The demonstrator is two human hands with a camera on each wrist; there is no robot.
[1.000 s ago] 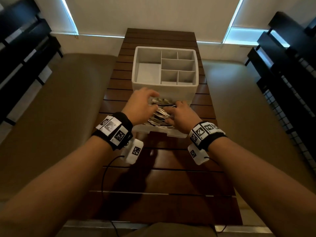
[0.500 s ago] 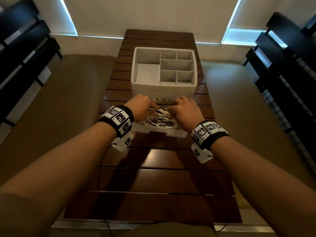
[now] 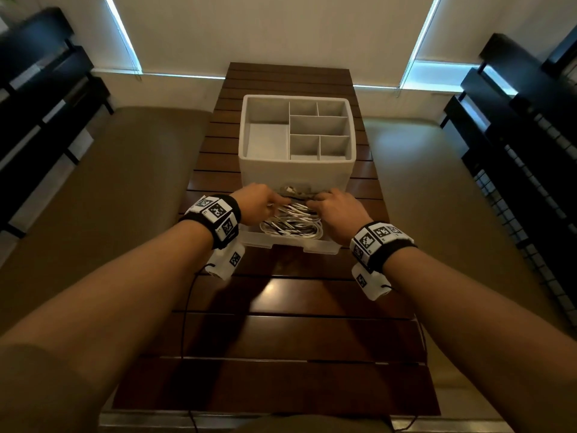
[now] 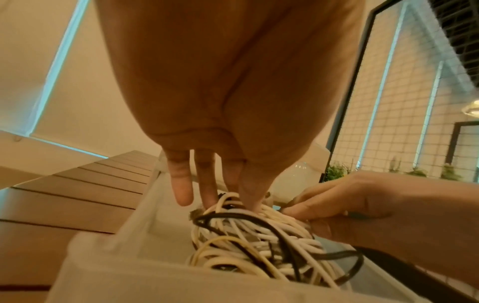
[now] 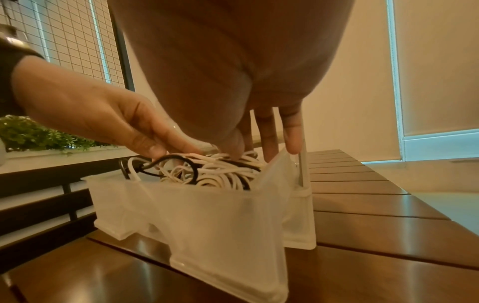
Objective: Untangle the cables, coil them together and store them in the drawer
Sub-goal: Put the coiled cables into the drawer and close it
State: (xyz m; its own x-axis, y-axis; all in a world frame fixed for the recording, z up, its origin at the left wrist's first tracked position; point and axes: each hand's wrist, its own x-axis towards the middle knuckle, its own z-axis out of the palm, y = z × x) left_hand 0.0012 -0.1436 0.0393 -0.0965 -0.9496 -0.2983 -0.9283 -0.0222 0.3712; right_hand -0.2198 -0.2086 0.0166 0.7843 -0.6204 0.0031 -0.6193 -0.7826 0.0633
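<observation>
A coil of white and black cables [image 3: 292,225] lies in the pulled-out translucent drawer [image 3: 290,243] at the foot of a white organizer box [image 3: 246,170]. My left hand [image 3: 260,203] and right hand [image 3: 335,207] are over the coil's far end, close to the box front. In the left wrist view my left hand's fingers [image 4: 181,184] point straight down and touch the coil [image 4: 254,235]. The right wrist view shows my right hand's fingers [image 5: 268,143] reaching straight down onto the cables [image 5: 215,172] beside the drawer's right wall [image 5: 279,172].
The box top has several open grey compartments [image 3: 267,145]. It stands on a long dark slatted wooden table [image 3: 281,339] with beige benches on both sides. Black shelving stands far left and far right. Thin black wires run from my wrist cameras along the table.
The coil was held above the drawer a second ago; it now lies inside. Both hands have come down and moved apart to the coil's far end.
</observation>
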